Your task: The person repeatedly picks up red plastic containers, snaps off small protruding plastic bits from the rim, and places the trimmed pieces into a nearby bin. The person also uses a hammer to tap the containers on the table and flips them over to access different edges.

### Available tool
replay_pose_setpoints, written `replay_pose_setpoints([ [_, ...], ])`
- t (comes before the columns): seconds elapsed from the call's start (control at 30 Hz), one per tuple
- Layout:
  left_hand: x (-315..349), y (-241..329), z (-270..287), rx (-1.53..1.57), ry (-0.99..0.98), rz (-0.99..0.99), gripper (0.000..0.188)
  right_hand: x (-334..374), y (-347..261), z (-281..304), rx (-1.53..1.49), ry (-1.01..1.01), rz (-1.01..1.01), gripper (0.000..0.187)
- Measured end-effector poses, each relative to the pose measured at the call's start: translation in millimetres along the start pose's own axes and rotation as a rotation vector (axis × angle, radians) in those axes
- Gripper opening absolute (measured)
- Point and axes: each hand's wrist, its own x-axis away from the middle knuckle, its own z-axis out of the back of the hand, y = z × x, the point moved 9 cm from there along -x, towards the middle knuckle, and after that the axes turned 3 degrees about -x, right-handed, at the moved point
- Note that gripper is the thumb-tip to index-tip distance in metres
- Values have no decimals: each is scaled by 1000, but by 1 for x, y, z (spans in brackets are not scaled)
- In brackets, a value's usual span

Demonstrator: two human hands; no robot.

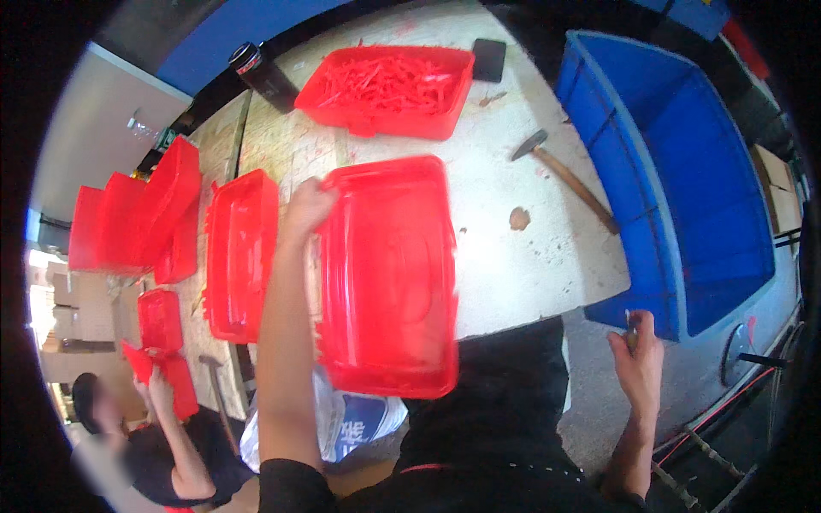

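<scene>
One pale worktable (pixel 505 274) takes up the middle of the scene, and a deep blue bin (pixel 629 184) stands along its right side. In front of the person is the large red tray (pixel 389 282), its long axis running near to far and its near end jutting past the table's near edge; whether it rests on the table or is lifted clear, I cannot tell. A second red tray (pixel 242 265) lies to its left, and a red box of red scraps (pixel 406 126) sits beyond its far end. A hammer (pixel 573 184) lies farther right, toward the bin. The left hand (pixel 312 205) grasps the large red tray at its far left corner, so nearly all its length lies near and right of that hold. The right hand (pixel 637 355) is well apart to the right, by the bin's near corner, closed around a slim object (pixel 632 333) too small to identify.
</scene>
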Motion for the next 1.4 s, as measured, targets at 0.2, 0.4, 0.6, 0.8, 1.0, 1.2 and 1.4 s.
replay_pose_setpoints([
  [0.2,151,-39,77,-624,-114,201,53,14,6,-86,-542,-267,-143,16],
  [0.4,203,206,-17,-137,277,-1233,47,15,-16,-148,-906,-542,-276,26],
  [0.6,150,202,-90,-224,-35,-894,41,-3,-21,-167,-843,-492,-252,33],
  [0.8,141,201,-86,-248,13,-821,34,-26,-30,-187,-995,-523,-309,35],
  [1.0,139,197,-90,-235,-20,-796,38,-33,-30,-189,-959,-532,-294,34],
  [1.2,139,201,-89,-252,-10,-770,36,-20,-29,-180,-877,-564,-295,34],
  [1.4,138,199,-90,-286,-11,-751,36,5,-25,-170,-757,-594,-226,34],
])
